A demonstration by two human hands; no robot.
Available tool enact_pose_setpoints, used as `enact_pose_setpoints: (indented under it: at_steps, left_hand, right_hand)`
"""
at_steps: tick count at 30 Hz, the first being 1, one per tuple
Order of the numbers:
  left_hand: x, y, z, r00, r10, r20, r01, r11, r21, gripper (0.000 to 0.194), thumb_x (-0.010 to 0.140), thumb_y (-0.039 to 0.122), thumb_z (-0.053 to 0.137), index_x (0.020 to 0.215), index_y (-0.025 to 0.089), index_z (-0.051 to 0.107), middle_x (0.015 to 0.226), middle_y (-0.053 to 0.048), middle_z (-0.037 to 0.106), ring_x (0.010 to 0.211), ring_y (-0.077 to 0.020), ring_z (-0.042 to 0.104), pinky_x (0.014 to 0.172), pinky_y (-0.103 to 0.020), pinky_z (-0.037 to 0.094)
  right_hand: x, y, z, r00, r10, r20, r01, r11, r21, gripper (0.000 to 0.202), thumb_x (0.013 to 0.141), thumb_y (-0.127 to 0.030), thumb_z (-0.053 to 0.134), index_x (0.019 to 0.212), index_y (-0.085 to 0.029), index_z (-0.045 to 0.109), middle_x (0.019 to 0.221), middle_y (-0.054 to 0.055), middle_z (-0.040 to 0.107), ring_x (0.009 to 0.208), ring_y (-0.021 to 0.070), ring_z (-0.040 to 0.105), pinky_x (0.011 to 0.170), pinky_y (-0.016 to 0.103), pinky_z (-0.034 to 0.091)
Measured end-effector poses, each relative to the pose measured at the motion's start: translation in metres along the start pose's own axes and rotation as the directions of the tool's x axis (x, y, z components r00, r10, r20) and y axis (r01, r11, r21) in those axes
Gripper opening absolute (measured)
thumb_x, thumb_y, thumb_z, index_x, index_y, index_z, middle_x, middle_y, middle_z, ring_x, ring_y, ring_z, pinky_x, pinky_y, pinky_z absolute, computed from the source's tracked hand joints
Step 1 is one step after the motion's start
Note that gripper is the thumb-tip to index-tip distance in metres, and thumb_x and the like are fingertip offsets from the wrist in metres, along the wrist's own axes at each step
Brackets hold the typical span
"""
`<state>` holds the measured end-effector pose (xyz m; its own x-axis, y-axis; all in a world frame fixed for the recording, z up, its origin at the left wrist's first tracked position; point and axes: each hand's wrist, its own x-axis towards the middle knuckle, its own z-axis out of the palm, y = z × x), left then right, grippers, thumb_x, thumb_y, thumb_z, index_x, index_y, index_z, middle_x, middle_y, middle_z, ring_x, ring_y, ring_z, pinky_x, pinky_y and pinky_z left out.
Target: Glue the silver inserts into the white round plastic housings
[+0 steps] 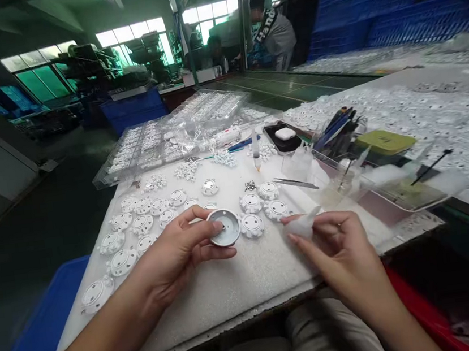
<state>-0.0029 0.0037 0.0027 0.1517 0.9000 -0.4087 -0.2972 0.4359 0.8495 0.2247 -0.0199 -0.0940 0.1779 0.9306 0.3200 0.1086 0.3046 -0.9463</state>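
My left hand [191,240] grips a round white cup-like part [230,234] by its rim, with its hollow inside turned toward me and the thumb at its edge. In my right hand [336,240] is a small translucent squeeze bottle [301,225], its pointed nozzle tilted up to the right. The two hands are apart, both above the white foam-covered table [248,287]. Beyond them lie several round white scalloped parts [252,225], with more of the same kind in rows [123,261] to the left of my left hand.
Small white pieces [186,170] lie in heaps farther back, before clear trays [141,147] of white parts. A syringe [256,153], tweezers [297,183], a black tray [283,138] and a clear bin [402,189] stand right of centre. A person [276,31] bends over in the background.
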Motion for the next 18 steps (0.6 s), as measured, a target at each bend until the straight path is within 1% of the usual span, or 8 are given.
enact_pose_setpoints:
  at_steps: [4, 6, 7, 10, 12, 14, 16, 18]
  left_hand:
    - [-0.001, -0.002, 0.002, 1.000, -0.017, -0.025, 0.018, 1.000, 0.004, 0.018, 0.080, -0.001, 0.068, 0.078, 0.014, 0.059, 0.076, -0.002, 0.071, 0.064, -0.0139, 0.070, 0.058, -0.028, 0.066]
    - [-0.002, -0.005, 0.003, 0.999, -0.024, -0.042, 0.025, 1.000, 0.003, 0.019, 0.079, -0.002, 0.069, 0.080, 0.015, 0.059, 0.077, -0.001, 0.070, 0.063, -0.0140, 0.070, 0.057, -0.028, 0.066]
    - [-0.002, -0.005, 0.003, 0.999, -0.026, -0.042, 0.026, 1.000, 0.002, 0.019, 0.079, -0.002, 0.069, 0.080, 0.015, 0.059, 0.077, -0.001, 0.070, 0.063, -0.0141, 0.070, 0.057, -0.028, 0.066]
    - [-0.001, -0.008, 0.002, 0.999, -0.033, -0.016, 0.033, 0.999, 0.008, 0.019, 0.079, -0.001, 0.070, 0.079, 0.015, 0.059, 0.076, -0.001, 0.068, 0.065, -0.0141, 0.070, 0.059, -0.029, 0.067]
    - [0.000, -0.009, 0.001, 0.999, -0.040, 0.003, 0.040, 0.999, 0.019, 0.018, 0.081, 0.000, 0.069, 0.079, 0.014, 0.060, 0.076, -0.001, 0.068, 0.065, -0.0134, 0.069, 0.061, -0.029, 0.067]
    - [0.000, -0.010, 0.000, 0.999, -0.044, 0.014, 0.044, 0.999, 0.031, 0.016, 0.081, 0.000, 0.069, 0.080, 0.014, 0.060, 0.077, -0.001, 0.069, 0.065, -0.0129, 0.068, 0.061, -0.029, 0.067]
    - [0.001, -0.011, 0.001, 0.999, -0.049, 0.020, 0.048, 0.998, 0.034, 0.015, 0.082, 0.001, 0.069, 0.081, 0.014, 0.061, 0.078, -0.002, 0.069, 0.065, -0.0128, 0.068, 0.061, -0.028, 0.066]
    - [0.001, -0.012, 0.002, 0.998, -0.058, 0.027, 0.058, 0.998, 0.028, 0.015, 0.082, 0.001, 0.068, 0.081, 0.013, 0.060, 0.078, -0.003, 0.069, 0.065, -0.0128, 0.068, 0.061, -0.028, 0.066]
  right_hand:
    - [-0.003, -0.001, -0.002, 1.000, -0.010, 0.013, 0.011, 0.999, -0.040, 0.043, 0.079, -0.036, 0.077, 0.101, -0.026, 0.042, 0.109, 0.006, 0.070, 0.110, 0.0217, 0.067, 0.093, 0.037, 0.056]
    - [-0.001, -0.010, -0.007, 0.989, -0.106, -0.107, 0.103, 0.994, -0.031, 0.047, 0.074, -0.033, 0.081, 0.103, -0.026, 0.044, 0.108, 0.004, 0.067, 0.105, 0.0195, 0.067, 0.093, 0.036, 0.054]
    - [0.003, -0.016, -0.011, 0.959, -0.180, -0.219, 0.174, 0.984, -0.045, 0.048, 0.073, -0.031, 0.082, 0.103, -0.026, 0.046, 0.105, 0.003, 0.064, 0.100, 0.0180, 0.065, 0.090, 0.034, 0.053]
    - [0.027, -0.031, -0.030, 0.796, -0.375, -0.475, 0.273, 0.923, -0.272, 0.040, 0.075, -0.030, 0.080, 0.105, -0.026, 0.054, 0.094, 0.001, 0.054, 0.081, 0.0159, 0.055, 0.079, 0.033, 0.047]
    - [0.048, -0.035, -0.043, 0.801, -0.440, -0.405, 0.189, 0.829, -0.527, 0.033, 0.081, -0.039, 0.075, 0.107, -0.025, 0.060, 0.091, 0.003, 0.054, 0.075, 0.0170, 0.050, 0.076, 0.035, 0.044]
    - [0.068, -0.036, -0.054, 0.849, -0.468, -0.245, 0.175, 0.687, -0.705, 0.025, 0.085, -0.043, 0.069, 0.099, -0.023, 0.067, 0.085, 0.004, 0.058, 0.076, 0.0191, 0.049, 0.077, 0.037, 0.043]
    - [0.080, -0.036, -0.060, 0.872, -0.470, -0.139, 0.218, 0.626, -0.749, 0.021, 0.086, -0.043, 0.066, 0.085, -0.023, 0.069, 0.078, 0.003, 0.061, 0.076, 0.0201, 0.052, 0.077, 0.037, 0.043]
    - [0.081, -0.041, -0.062, 0.861, -0.489, -0.142, 0.248, 0.645, -0.723, 0.022, 0.086, -0.043, 0.066, 0.081, -0.022, 0.068, 0.076, 0.003, 0.063, 0.074, 0.0186, 0.054, 0.074, 0.034, 0.044]
